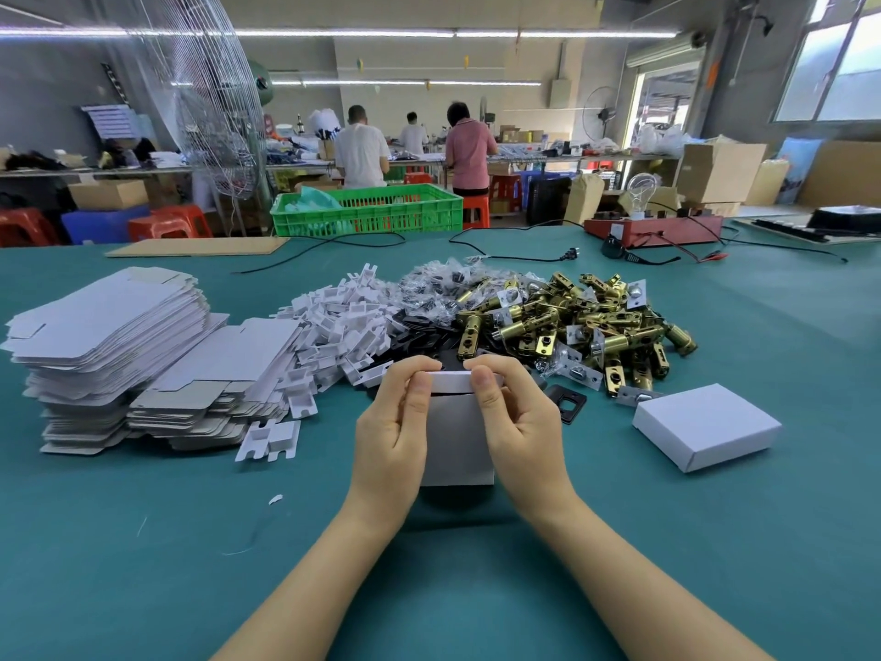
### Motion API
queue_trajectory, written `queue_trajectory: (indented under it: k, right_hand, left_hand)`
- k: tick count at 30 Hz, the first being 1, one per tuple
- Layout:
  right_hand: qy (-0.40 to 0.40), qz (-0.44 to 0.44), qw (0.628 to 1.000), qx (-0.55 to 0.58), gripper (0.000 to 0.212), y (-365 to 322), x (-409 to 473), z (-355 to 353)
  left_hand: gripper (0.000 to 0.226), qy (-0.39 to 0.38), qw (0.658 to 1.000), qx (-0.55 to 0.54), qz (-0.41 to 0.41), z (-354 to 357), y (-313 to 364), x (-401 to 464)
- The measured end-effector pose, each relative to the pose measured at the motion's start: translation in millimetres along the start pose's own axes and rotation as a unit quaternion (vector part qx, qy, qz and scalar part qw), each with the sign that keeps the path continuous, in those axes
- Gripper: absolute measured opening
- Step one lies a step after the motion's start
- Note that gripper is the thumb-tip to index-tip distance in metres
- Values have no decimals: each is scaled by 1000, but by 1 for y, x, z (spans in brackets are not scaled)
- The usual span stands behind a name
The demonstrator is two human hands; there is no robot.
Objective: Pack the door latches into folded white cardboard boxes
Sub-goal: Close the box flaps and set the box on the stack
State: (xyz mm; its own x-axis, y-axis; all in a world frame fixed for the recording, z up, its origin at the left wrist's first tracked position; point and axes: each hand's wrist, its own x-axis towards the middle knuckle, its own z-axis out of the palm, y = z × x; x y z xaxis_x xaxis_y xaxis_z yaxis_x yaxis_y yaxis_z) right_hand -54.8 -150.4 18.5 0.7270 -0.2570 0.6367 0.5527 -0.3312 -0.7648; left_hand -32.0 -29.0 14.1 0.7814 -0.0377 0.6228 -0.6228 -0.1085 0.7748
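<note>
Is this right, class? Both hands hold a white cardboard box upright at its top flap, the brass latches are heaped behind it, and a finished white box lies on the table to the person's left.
One detail is wrong. The finished white box lies to the person's right, not left, as the head view shows. The rest stands: left hand and right hand hold the white cardboard box at its top flap, with the brass latches heaped behind.

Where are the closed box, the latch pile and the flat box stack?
closed box [705, 424]: head view, on its top face.
latch pile [572, 322]: head view, on brass latches mid-pile.
flat box stack [109, 322]: head view, on the top sheet.
</note>
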Motion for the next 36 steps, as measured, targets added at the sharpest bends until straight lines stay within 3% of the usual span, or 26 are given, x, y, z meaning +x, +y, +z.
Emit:
queue_trajectory:
  k: [23,36]
  right_hand:
    - [5,-17,1000,-2,15,6,0,0]
    - [-10,-45,999,-14,20,9,2,-3]
  left_hand:
    - [21,-76,996,-36,10,-7,4,-1]
    - [13,-56,998,-42,-12,-6,1,0]
